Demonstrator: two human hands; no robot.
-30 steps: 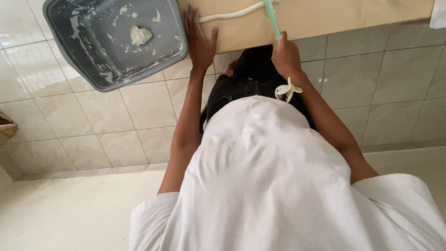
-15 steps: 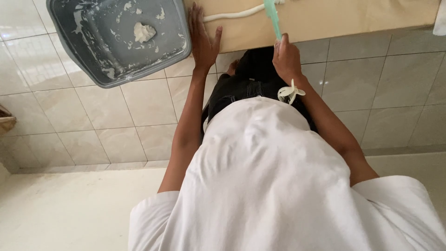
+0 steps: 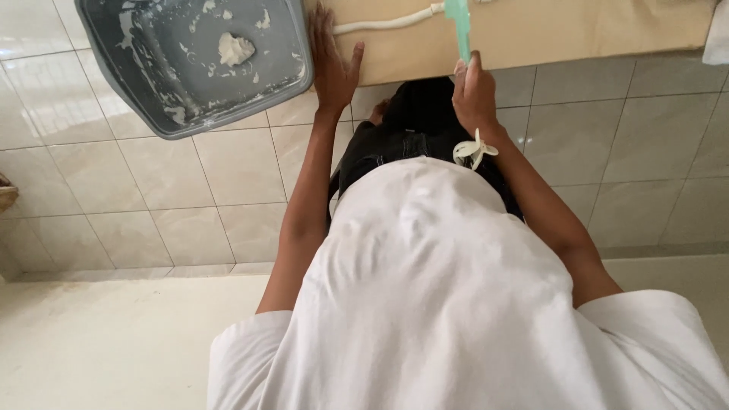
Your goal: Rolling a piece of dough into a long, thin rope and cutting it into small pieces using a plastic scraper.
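left hand [image 3: 332, 67] flat, fingers spread, on tan board [image 3: 577, 30] beside grey tub [image 3: 137, 99]; holding nothing | right hand [image 3: 474, 95] closed around green tool [image 3: 459, 23]; white strip [image 3: 380, 24] between hands

Left arm stretched forward, bare from the short white sleeve down, elbow nearly straight. Left hand [image 3: 332, 62] laid flat, palm down, fingers [image 3: 325, 26] spread and pointing away from the body, thumb angled out toward the right. Right arm likewise extended, forearm rising from the lower right toward the middle, wrist slightly bent. Right hand [image 3: 475, 93] closed in a loose fist, knuckles facing the camera, fingers curled around something thin and thumb tucked on the far side. Hands well apart, level with one another, both forearms flanking the white-shirted torso.
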